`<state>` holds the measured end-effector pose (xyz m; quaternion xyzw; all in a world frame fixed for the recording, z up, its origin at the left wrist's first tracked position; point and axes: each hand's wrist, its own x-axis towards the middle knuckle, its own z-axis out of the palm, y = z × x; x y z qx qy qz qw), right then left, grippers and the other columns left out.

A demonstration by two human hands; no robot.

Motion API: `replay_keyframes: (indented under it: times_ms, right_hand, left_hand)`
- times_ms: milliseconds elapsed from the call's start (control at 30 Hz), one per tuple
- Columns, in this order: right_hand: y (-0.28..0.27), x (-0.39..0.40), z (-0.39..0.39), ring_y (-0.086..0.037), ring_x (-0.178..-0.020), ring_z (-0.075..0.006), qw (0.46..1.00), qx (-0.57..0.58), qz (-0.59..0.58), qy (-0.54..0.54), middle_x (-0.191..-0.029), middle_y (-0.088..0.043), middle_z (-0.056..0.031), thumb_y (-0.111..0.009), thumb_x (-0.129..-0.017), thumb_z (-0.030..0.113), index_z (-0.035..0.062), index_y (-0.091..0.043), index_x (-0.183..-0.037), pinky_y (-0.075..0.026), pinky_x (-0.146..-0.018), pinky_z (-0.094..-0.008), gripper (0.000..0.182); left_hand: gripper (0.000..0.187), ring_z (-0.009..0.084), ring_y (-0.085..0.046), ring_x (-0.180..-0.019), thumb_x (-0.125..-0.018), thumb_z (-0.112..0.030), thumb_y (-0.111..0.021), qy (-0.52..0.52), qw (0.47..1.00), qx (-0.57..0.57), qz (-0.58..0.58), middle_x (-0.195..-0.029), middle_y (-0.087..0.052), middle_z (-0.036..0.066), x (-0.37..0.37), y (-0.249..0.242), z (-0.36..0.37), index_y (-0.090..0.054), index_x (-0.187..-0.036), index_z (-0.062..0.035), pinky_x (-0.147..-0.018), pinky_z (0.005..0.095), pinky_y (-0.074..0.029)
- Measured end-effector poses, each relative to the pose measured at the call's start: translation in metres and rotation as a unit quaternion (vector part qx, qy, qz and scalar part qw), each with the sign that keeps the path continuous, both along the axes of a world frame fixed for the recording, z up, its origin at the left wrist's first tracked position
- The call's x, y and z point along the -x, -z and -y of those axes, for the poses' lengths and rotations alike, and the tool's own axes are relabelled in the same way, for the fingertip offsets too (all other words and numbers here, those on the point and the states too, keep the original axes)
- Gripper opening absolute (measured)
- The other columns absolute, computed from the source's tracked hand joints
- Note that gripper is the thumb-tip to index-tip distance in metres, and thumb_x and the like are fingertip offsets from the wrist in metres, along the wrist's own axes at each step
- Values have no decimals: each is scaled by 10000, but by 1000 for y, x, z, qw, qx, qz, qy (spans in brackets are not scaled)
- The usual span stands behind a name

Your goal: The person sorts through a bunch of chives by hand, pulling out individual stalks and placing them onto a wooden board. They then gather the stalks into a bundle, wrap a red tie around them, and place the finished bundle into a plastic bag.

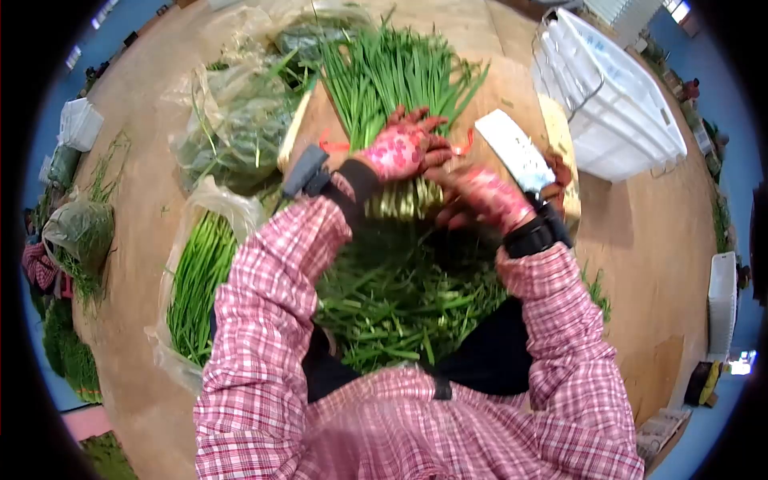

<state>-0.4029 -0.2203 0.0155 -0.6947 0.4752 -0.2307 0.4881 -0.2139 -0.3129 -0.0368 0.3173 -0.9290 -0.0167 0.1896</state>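
A bundle of long flat green leaves [400,72], resembling garlic chives, lies on a wooden board [500,76], its cut stem ends towards me. My left hand [400,150], in a pink patterned glove with bare fingers, rests across the stems with its fingers spread. Just right of the stem ends is my right hand [484,196], gloved alike. Its fingers are blurred but apart, and nothing shows in them. Red tie ends [334,144] stick out on both sides of the bundle. A white flat piece with printing [512,148] lies near my right wrist.
Loose green trimmings [400,312] are heaped between my legs. An open plastic bag of leaves [200,280] sits at my left, with a fuller bag [236,132] beyond it. Stacked white crates [612,100] stand at right. A person's checked sleeve [40,266] shows far left.
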Motion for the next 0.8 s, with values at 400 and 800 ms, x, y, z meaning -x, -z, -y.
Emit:
replay_keyframes:
  times_ms: [400, 800]
  right_hand:
    - [-9, -8, 2, -506, -525, -108, 952, -225, 78, 194, -670, -533, 5, -579, -934, 293, 52, -544, -1128, -427, -472, -262, 311]
    - [4, -3, 7, -526, -557, -102, 960, -188, 82, 191, -694, -563, 25, -604, -918, 243, 66, -601, -1060, -430, -474, -269, 227]
  left_hand:
    - [393, 314, -533, -1190, -912, -329, -562, -303, 920, -88, -230, -1275, -553, 203, -59, -31, -49, -583, -1210, -74, -991, 381, -423]
    - [352, 303, -579, -958, -750, -300, -738, -204, 959, 32, -196, -993, -616, 92, -6, -60, -93, -635, -1040, -128, -871, 441, -431]
